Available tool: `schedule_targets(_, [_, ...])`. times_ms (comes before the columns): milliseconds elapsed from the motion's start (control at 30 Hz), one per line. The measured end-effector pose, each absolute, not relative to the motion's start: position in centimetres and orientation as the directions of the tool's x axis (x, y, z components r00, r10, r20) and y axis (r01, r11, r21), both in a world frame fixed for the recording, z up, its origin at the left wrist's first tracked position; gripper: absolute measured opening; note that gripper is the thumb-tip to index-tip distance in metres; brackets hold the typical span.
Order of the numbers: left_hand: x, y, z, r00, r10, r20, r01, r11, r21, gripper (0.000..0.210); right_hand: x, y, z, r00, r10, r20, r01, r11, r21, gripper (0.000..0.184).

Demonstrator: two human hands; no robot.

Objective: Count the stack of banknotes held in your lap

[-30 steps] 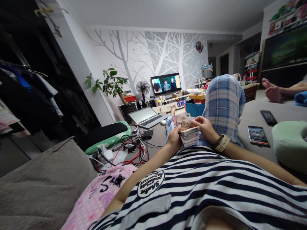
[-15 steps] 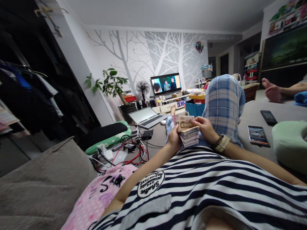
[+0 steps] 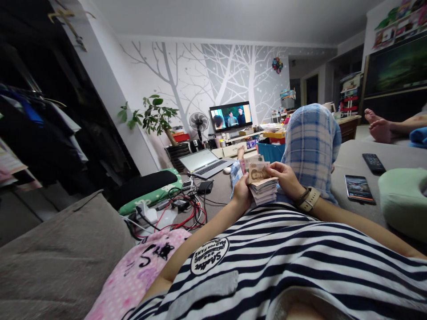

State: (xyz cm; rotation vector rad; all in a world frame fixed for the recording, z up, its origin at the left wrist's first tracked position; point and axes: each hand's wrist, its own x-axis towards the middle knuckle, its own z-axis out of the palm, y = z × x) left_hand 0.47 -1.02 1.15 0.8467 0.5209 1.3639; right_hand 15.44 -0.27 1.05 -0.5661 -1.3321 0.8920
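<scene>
The round badge (image 3: 210, 256) on the striped shirt (image 3: 300, 249) carries upside-down lettering, too small to read surely.

Laptop (image 3: 204, 162) near television (image 3: 231, 117); phone (image 3: 358, 188), remote (image 3: 373, 163) on sofa (image 3: 353, 155).

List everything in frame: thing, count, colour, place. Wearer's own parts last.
banknotes: one stack, brownish and pink, held in front of the raised knee
TV: 1, on, far wall
laptop: 1, silver, open, floor centre
fan: 1, black, left of TV
plant: 1, green, by the wall
cables: tangle, red and black, floor
phone: 1, dark, sofa right
remote: 1, black, behind phone
cushion: 1, pale green, right edge
another person's feet: bare, far right
left hand: grips the stack
right hand: fingers on the top note, tan watch at the wrist
</scene>
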Motion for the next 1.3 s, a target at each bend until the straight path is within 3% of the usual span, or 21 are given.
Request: schedule_targets(1300, [0.4,-0.91,0.96,0.154,0.976,0.152,-0.612,-0.027,0.79,0.033,15.51,-0.34,0.99,0.007,0.822,0.57,-0.217,0.557,-0.801,0.044])
